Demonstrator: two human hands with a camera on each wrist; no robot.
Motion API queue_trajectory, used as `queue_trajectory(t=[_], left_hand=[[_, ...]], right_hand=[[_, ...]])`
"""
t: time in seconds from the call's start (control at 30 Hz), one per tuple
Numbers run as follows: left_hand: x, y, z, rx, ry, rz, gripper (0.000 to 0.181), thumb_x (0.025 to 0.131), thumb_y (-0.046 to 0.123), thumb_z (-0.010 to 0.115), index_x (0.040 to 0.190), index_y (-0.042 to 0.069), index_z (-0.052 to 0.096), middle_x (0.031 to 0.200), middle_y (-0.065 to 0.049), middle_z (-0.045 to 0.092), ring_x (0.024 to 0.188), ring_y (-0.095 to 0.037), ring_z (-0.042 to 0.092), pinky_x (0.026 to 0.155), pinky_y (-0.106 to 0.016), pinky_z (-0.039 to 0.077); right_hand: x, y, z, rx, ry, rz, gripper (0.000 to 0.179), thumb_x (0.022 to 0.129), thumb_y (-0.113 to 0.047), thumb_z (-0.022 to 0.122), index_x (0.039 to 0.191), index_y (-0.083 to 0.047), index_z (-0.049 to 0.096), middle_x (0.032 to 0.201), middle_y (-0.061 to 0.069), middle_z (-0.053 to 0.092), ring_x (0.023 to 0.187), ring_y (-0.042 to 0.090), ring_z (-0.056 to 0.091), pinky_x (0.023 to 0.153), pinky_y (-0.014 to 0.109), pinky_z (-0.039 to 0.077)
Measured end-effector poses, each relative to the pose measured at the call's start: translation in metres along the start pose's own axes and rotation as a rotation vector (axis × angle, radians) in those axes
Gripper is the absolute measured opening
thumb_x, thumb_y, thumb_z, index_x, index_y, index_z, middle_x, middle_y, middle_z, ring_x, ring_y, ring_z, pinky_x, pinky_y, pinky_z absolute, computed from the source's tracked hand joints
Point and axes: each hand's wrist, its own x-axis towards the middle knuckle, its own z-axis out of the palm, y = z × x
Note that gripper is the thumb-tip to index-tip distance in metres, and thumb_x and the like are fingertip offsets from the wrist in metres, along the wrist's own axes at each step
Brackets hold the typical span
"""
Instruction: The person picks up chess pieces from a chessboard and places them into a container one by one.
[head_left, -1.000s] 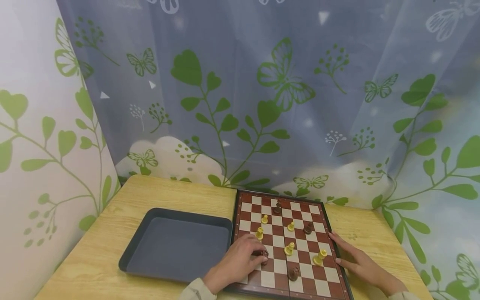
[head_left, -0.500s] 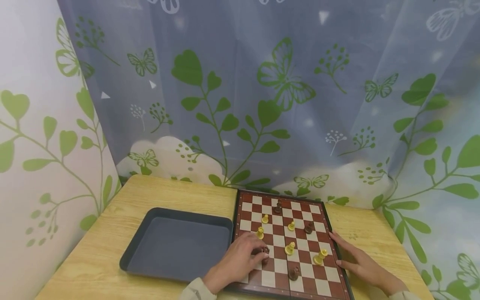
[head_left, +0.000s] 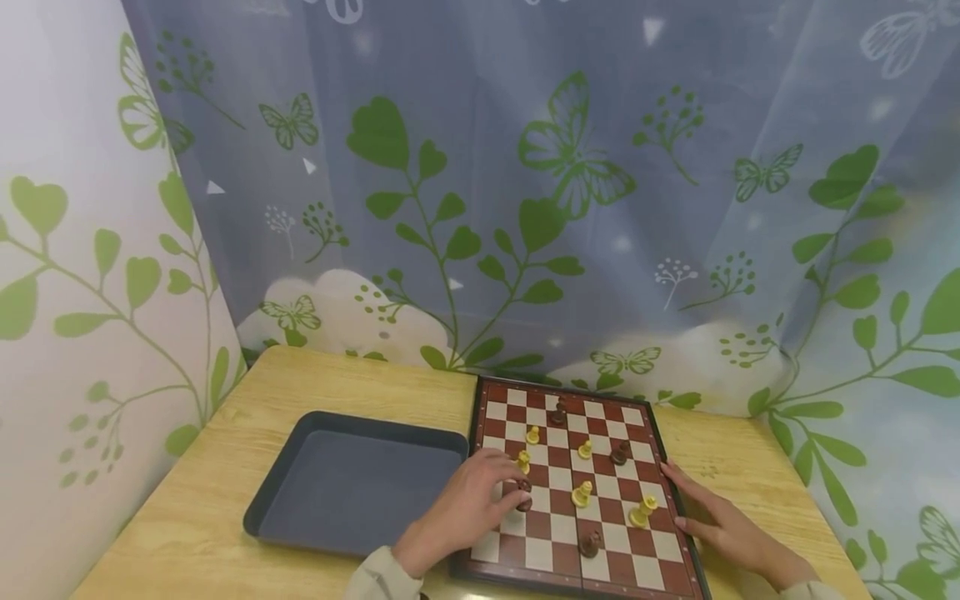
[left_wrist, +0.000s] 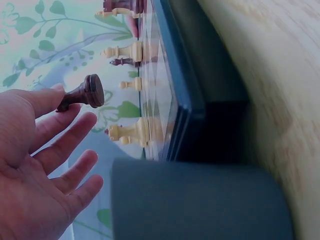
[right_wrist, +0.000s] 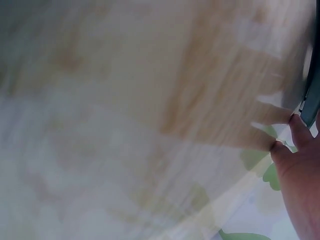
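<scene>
My left hand (head_left: 467,502) pinches a dark brown chess piece (left_wrist: 84,95) between thumb and index finger, over the left side of the chessboard (head_left: 535,553). In the left wrist view the piece is lifted off the squares, its round base toward the board; my fingers hide its top. A cream chess piece (head_left: 523,461) stands just beyond the fingertips. My right hand (head_left: 723,525) rests against the board's right edge with fingers fairly straight, thumb and fingertips at the rim. A dark knight (head_left: 591,543) stands on the near squares.
A dark grey tray (head_left: 352,546) lies left of the board on the wooden table (head_left: 187,508). Other pieces stand on the board, among them a cream rook (head_left: 642,512), a cream bishop (head_left: 582,493) and a dark piece (head_left: 557,413). A patterned curtain (head_left: 480,208) hangs behind.
My left hand has risen slightly and shifted left, lifting the dark chess piece from its square. My right hand stays at the board's edge.
</scene>
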Motion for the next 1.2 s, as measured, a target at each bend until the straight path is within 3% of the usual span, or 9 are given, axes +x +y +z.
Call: queue_trajectory(t=[0.1,0.3,0.53,0.83,1.03,1.2], left_hand=[[-0.002,-0.002,-0.003,-0.004,0.018,0.007,0.012,0.096,0.023,0.073,0.105,0.016,0.078,0.107,0.009,0.073,0.116,-0.015,0.060,0.103,-0.040,0.049],[-0.007,-0.003,-0.009,-0.029,0.043,-0.003,0.008,0.095,0.021,0.074,0.101,0.019,0.078,0.105,0.011,0.073,0.119,-0.018,0.059,0.106,-0.044,0.046],[-0.013,-0.007,-0.018,-0.062,0.061,-0.014,0.008,0.096,0.018,0.073,0.102,0.015,0.078,0.105,0.010,0.074,0.125,-0.026,0.057,0.108,-0.050,0.045],[-0.025,-0.017,-0.026,-0.077,0.094,-0.051,0.014,0.097,0.020,0.072,0.108,0.013,0.076,0.111,0.006,0.073,0.126,-0.029,0.056,0.105,-0.052,0.046],[-0.037,-0.028,-0.032,-0.073,0.121,-0.089,0.013,0.096,0.019,0.073,0.107,0.013,0.077,0.110,0.004,0.073,0.127,-0.032,0.056,0.105,-0.054,0.046],[-0.046,-0.034,-0.036,-0.058,0.162,-0.101,0.009,0.092,0.015,0.076,0.101,0.014,0.077,0.105,0.004,0.073,0.126,-0.033,0.057,0.106,-0.052,0.046]], right_hand=[[0.001,0.000,0.001,0.034,-0.004,-0.022,0.070,0.101,-0.025,0.064,0.161,-0.011,0.031,0.160,0.031,0.028,0.138,-0.024,0.011,0.099,-0.004,0.013],[-0.001,0.002,0.001,0.086,-0.011,-0.012,0.068,0.102,-0.023,0.061,0.162,-0.013,0.030,0.165,0.018,0.024,0.139,-0.024,0.011,0.099,-0.003,0.014],[0.000,0.002,0.001,0.139,-0.029,0.012,0.069,0.103,-0.023,0.059,0.162,-0.013,0.027,0.163,0.030,0.020,0.139,-0.025,0.009,0.097,-0.005,0.012],[0.000,0.002,0.000,0.125,-0.023,-0.008,0.067,0.103,-0.021,0.059,0.162,-0.012,0.028,0.167,-0.001,0.017,0.139,-0.024,0.010,0.099,-0.003,0.016],[0.000,0.003,0.000,0.049,-0.023,0.022,0.067,0.102,-0.025,0.060,0.161,-0.014,0.031,0.166,0.011,0.022,0.136,-0.025,0.010,0.102,0.011,0.033],[0.000,0.004,0.001,0.071,-0.019,0.002,0.067,0.103,-0.023,0.060,0.162,-0.013,0.030,0.167,0.006,0.019,0.139,-0.024,0.011,0.101,0.003,0.024]])
